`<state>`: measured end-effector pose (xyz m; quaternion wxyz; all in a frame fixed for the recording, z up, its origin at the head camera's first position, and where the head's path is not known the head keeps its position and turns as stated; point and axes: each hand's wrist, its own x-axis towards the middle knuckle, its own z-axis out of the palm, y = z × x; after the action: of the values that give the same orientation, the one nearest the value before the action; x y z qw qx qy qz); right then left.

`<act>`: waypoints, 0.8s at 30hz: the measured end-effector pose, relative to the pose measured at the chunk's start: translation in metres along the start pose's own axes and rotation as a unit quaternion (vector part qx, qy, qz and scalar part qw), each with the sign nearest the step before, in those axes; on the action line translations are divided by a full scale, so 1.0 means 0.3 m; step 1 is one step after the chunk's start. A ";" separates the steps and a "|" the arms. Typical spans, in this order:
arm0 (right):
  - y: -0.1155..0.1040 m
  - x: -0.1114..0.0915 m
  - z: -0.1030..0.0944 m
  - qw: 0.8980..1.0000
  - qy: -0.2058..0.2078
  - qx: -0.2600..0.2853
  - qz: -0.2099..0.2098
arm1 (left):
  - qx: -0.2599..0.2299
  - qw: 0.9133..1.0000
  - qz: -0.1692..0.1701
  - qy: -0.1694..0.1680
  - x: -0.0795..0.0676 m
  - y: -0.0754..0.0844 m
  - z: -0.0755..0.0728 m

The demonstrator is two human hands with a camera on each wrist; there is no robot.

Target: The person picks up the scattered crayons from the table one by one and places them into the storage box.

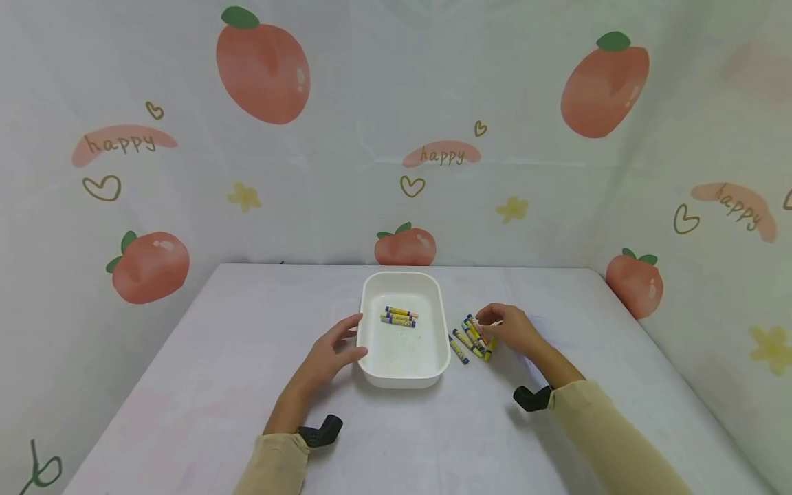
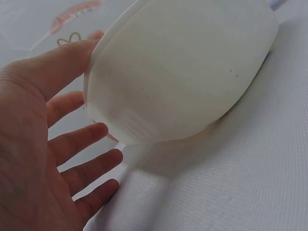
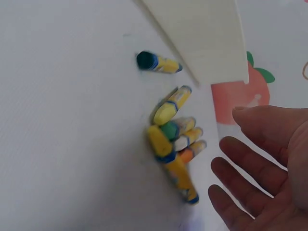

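A white rectangular tray [image 1: 402,371] stands on the table, with three yellow-and-blue wrapped crayons [image 1: 402,313] lying side by side inside. At its left side is my left hand [image 1: 331,354], thumb and fingertips touching the rim and wall. In the left wrist view the fingers [image 2: 82,144] are spread and fairly straight beside the tray wall [image 2: 183,77]. My right hand [image 1: 510,326] hovers over loose crayons [image 1: 467,340] to the right of the tray. The right wrist view shows its relaxed fingers [image 3: 245,178] apart from the yellow crayon [image 3: 175,166], holding nothing.
A dark-tipped crayon [image 3: 161,63] lies apart from the pile, close to the tray. White cloth covers the table [image 1: 247,330], and a printed curtain [image 1: 346,137] hangs behind and at the sides. Each wrist wears a black device [image 1: 322,432].
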<state>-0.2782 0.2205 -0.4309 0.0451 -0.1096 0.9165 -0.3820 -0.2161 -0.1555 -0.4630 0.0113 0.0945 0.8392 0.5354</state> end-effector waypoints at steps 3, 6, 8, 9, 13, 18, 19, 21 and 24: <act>0.025 -0.011 0.000 1.000 -0.012 -0.006 -0.009 | -0.001 1.000 0.002 0.000 -0.001 0.001 0.000; 0.044 -0.023 -0.002 0.999 -0.017 -0.014 -0.024 | -0.002 1.000 0.003 -0.003 -0.001 0.001 0.000; 0.054 -0.031 -0.003 0.999 -0.016 -0.020 -0.035 | -0.004 1.000 0.003 -0.003 -0.001 0.003 0.000; 0.058 -0.034 -0.004 0.999 -0.016 -0.026 -0.041 | -0.005 1.000 0.003 -0.003 -0.001 0.004 0.000; 0.069 -0.047 -0.008 0.997 -0.016 -0.044 -0.053 | -0.007 1.000 0.001 -0.003 -0.003 0.006 -0.002; 0.083 -0.069 -0.018 0.995 -0.026 -0.060 -0.072 | -0.009 1.000 -0.002 -0.003 -0.003 0.007 -0.001; 0.086 -0.075 -0.020 0.995 -0.030 -0.064 -0.075 | -0.008 1.000 -0.003 -0.003 -0.003 0.007 -0.001; 0.091 -0.085 -0.023 0.994 -0.032 -0.070 -0.076 | -0.006 1.000 -0.004 -0.003 -0.003 0.007 0.001; 0.094 -0.100 -0.024 0.993 -0.038 -0.081 -0.081 | 0.000 1.000 -0.011 -0.001 -0.003 0.007 0.002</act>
<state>-0.2550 0.2517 -0.4458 0.0397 -0.2015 0.9302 -0.3043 -0.2148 -0.1543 -0.4613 0.0180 0.0856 0.8401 0.5353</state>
